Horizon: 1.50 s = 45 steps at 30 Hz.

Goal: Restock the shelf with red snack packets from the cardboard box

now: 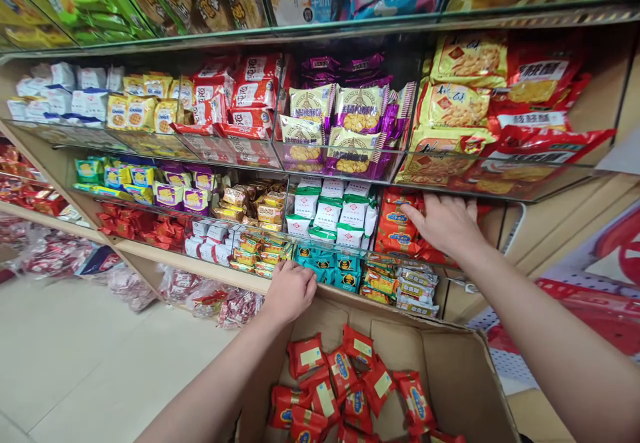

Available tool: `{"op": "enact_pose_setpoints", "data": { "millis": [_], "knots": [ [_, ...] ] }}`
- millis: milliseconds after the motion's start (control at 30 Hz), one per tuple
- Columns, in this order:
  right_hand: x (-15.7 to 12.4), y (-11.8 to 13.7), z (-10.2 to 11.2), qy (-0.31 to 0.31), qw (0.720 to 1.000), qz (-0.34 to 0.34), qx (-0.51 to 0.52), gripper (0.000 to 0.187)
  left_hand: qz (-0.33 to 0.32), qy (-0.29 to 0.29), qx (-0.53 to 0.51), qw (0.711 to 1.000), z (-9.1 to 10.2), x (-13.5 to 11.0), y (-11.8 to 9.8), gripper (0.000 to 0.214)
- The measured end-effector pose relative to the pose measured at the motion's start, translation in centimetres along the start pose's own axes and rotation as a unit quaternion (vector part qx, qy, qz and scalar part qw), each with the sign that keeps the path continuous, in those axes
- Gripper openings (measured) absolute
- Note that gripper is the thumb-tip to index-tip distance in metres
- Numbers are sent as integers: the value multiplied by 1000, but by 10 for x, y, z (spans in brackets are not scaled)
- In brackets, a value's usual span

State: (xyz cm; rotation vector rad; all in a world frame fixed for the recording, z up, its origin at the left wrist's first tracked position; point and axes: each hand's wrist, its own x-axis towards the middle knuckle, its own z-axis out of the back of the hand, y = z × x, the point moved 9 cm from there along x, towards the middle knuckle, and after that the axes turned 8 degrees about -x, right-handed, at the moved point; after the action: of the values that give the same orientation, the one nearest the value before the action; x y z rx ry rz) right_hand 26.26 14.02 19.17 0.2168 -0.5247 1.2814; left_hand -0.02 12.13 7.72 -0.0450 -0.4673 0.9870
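My right hand (447, 226) reaches into the lower shelf at the right, fingers stretched and resting on a stack of red snack packets (399, 223). Part of that stack is hidden behind the hand. Below stands an open cardboard box (453, 349), with several loose red packets (345, 371) of similar look lying inside. My left hand (291, 289) is closed at the box's far left corner, its fingers curled over the rim. Its fingertips are turned away from view. Green-and-white packets (330, 213) fill the compartment left of the red stack.
Clear dividers and a glass front strip (340, 163) edge the shelves. Just above my right hand hang the yellow packets (453, 106) and red bags (535, 143) of the middle shelf. Teal packets (347, 273) sit behind the box. Bagged goods (240, 306) lie low, beside the tiled floor (100, 356).
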Motion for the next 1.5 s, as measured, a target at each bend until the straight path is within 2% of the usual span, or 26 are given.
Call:
{"op": "enact_pose_setpoints", "data": {
  "millis": [167, 300, 400, 533, 700, 800, 900, 1100, 1267, 1433, 1500],
  "knots": [
    [11, 24, -3, 37, 998, 28, 30, 62, -5, 1, 23, 1000, 0, -1, -3, 35],
    [18, 30, -9, 73, 996, 49, 34, 63, -10, 1, 26, 1000, 2, -1, -4, 35],
    [13, 24, -8, 71, 996, 52, 33, 64, -11, 0, 24, 1000, 2, -2, -3, 35],
    [8, 5, -10, 79, 997, -12, 16, 73, -7, 1, 19, 1000, -2, -1, -2, 35],
    [20, 2, -21, 123, 990, -22, 70, 77, -4, -3, 14, 1000, -2, 1, -6, 34],
    [27, 4, -20, 113, 989, -21, 89, 76, -7, -3, 7, 1000, -2, 1, -8, 34],
    [28, 14, -15, 95, 991, 10, 93, 73, -7, -5, -2, 1000, -1, 1, -9, 34],
    [17, 22, -14, 122, 990, 33, 63, 70, -7, -10, 11, 1000, 1, 0, -8, 34],
    [9, 22, -5, 75, 996, 33, 35, 71, -13, -9, 21, 1000, 0, -1, -9, 35],
    [19, 25, -19, 123, 989, 41, 65, 70, -12, -7, 22, 1000, 0, 1, -9, 36],
    [22, 22, -19, 113, 990, 41, 70, 69, -10, 1, 21, 1000, 0, 1, -8, 37]
  ]
}}
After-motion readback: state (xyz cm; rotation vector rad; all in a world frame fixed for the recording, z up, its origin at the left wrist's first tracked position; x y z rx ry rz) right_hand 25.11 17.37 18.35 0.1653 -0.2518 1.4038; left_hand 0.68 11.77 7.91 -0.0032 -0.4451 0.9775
